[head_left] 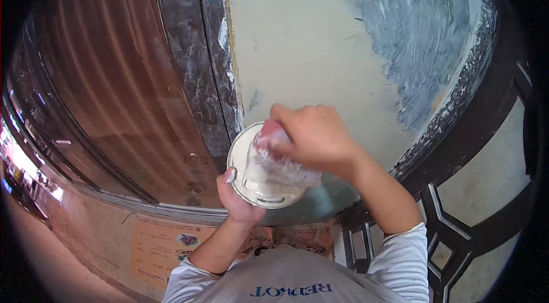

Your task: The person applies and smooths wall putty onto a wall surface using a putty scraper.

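My left hand (237,194) grips a round white tub (233,157) from below and the left, with the thumb over its rim. White putty (260,188) coats the inside of the tub. My right hand (317,137) is closed on a reddish putty scraper (273,130), and its wide, putty-smeared blade is over the tub. Motion blurs this hand and the blade, so I cannot tell whether the blade touches the putty. White smears mark my left thumb.
Ahead is a wall panel (303,57), mostly cream, with a streaky grey-blue patch (423,34) at the right. A dark wooden frame (191,45) and brown glass (114,74) stand to the left. Black patterned metalwork (452,228) is at the right. An orange printed sheet (154,246) lies lower left.
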The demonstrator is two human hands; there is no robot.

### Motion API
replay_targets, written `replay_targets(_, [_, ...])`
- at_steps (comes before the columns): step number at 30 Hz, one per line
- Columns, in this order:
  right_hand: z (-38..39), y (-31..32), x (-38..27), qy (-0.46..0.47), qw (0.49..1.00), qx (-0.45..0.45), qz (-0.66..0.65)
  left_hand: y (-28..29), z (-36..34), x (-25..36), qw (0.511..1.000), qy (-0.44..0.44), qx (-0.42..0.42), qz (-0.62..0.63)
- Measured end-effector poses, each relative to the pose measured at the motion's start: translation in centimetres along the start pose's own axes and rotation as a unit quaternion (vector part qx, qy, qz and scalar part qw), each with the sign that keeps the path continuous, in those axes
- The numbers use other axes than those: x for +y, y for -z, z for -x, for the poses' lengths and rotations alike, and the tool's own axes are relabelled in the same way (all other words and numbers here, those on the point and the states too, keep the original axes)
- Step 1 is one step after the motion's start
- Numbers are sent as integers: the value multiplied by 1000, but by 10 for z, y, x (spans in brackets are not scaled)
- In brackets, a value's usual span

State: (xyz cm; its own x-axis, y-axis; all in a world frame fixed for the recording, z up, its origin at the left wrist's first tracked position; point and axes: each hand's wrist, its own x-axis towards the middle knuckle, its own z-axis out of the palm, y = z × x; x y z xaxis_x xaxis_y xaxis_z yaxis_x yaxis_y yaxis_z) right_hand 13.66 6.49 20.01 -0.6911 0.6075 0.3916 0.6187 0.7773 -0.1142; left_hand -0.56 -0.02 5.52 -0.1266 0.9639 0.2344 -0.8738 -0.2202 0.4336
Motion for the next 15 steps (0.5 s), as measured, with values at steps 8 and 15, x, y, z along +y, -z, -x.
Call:
replay_targets(8, [4, 1, 11, -8, 1000, -18, -15, -3, -3, -6, 1000, 13, 12, 15])
replay_targets(15, [9, 23, 32, 22, 998, -23, 55, -4, -3, -8, 1000, 3, -23, 15])
